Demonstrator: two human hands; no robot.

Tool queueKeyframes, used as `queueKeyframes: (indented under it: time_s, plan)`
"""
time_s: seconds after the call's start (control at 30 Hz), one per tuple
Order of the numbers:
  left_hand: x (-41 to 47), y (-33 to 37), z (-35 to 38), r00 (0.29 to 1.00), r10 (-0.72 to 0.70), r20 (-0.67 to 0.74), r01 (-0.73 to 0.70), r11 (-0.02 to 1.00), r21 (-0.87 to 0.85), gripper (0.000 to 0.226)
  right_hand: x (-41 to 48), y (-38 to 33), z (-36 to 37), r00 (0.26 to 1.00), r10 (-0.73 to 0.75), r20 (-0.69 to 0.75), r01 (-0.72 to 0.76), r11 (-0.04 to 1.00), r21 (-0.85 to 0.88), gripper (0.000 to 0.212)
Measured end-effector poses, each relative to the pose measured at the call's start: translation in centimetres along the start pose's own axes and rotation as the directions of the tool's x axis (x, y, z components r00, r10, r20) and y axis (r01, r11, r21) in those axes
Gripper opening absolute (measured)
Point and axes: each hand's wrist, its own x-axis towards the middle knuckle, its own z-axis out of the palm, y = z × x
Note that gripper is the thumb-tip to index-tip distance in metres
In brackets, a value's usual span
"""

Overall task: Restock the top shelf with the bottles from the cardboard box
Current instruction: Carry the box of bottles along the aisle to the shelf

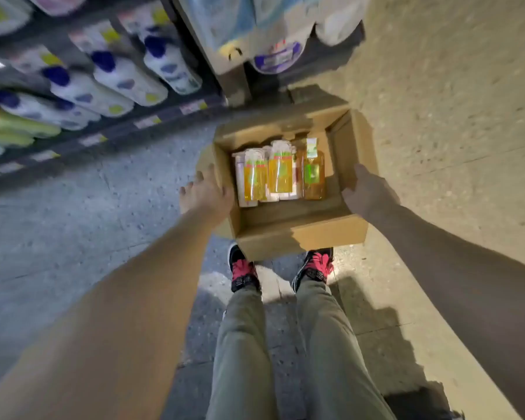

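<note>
An open cardboard box (297, 234) sits low in front of my feet, over the floor. Inside lie several bottles of yellow-orange liquid (281, 172) with pale caps and green labels, side by side along the box's far half. My left hand (205, 194) rests against the box's left wall with its fingers spread and straight. On the opposite side, my right hand (369, 192) lies flat against the right wall, in shadow. The top shelf is out of view.
Shelves on the left hold rows of white bottles with blue caps (119, 74) and green bottles (15, 124). Wrapped paper packs (273, 31) stand beyond the box. My red-and-black shoes (244, 272) are just under the box's near edge. The floor is speckled concrete.
</note>
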Motion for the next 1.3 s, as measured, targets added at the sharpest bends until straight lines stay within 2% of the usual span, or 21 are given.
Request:
queueKeyframes:
  time_s: [0.17,0.3,0.4,0.5,0.87,1.1,1.3]
  plan:
    - [6.6,-0.9,8.0,0.997,-0.06,-0.041,0.062,0.997,0.047,0.073,8.5,3.7,5.1,0.995,0.097,-0.005,-0.097,0.99,-0.104,0.076]
    - [11.7,-1.7,14.5,0.993,-0.081,-0.088,0.088,0.993,0.075,0.081,15.3,6.0,9.6,0.986,0.073,-0.15,-0.104,0.972,-0.21,0.092]
    - [14.6,-1.8,18.2,0.983,-0.112,-0.143,0.115,0.993,0.014,0.086,19.1,6.7,11.8,0.967,0.064,-0.249,-0.109,0.979,-0.173,0.103]
    - [16.4,-2.1,20.6,0.974,-0.11,-0.198,0.114,0.993,0.012,0.093,21.3,7.2,13.1,0.958,0.024,-0.285,-0.076,0.982,-0.173,0.11]
    - [17.6,-3.2,24.1,0.955,-0.104,-0.279,0.058,0.984,-0.166,0.094,23.1,9.9,14.2,0.94,-0.024,-0.339,-0.01,0.995,-0.098,0.107]
    - [17.2,-3.4,24.1,0.949,-0.107,-0.296,-0.018,0.921,-0.39,0.095,23.3,9.8,14.6,0.931,-0.031,-0.364,0.044,0.999,0.026,0.106]
    - [17.3,-3.5,23.6,0.953,-0.118,-0.279,-0.027,0.884,-0.467,0.094,22.9,9.4,14.4,0.936,-0.019,-0.35,0.043,0.997,0.06,0.097]
